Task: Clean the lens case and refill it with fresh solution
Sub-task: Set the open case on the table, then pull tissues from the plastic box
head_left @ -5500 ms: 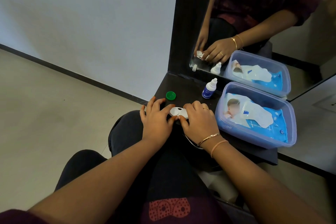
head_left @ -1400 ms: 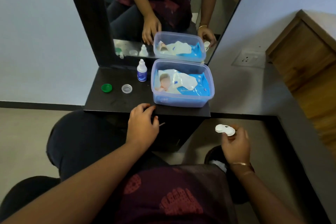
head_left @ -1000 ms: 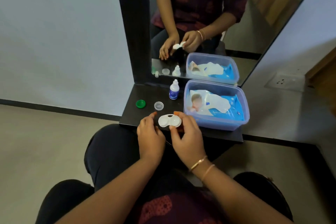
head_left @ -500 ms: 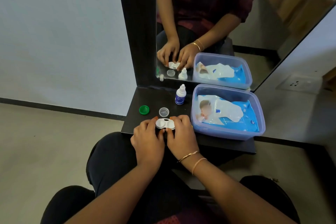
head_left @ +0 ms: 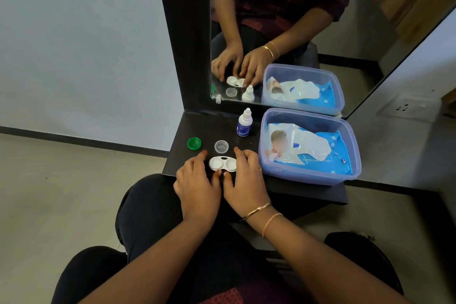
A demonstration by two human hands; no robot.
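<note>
The white lens case (head_left: 222, 163), both wells uncapped, lies flat on the black shelf (head_left: 308, 192) near its front edge. My left hand (head_left: 197, 180) flanks it on the left and my right hand (head_left: 243, 177) on the right, fingers spread, thumbs touching its near edge. Its green cap (head_left: 194, 143) and clear cap (head_left: 221, 146) lie loose just behind. The small solution bottle (head_left: 244, 123), white top and blue label, stands upright further back by the mirror.
A translucent blue tub (head_left: 308, 175) holding a pack of wipes (head_left: 306, 148) fills the shelf's right half. A mirror (head_left: 283, 20) in a black frame rises behind the shelf. My knees sit under the shelf's front edge.
The case came back from my right side to in front of me, then went down onto the shelf. My fingers have loosened and spread around it.
</note>
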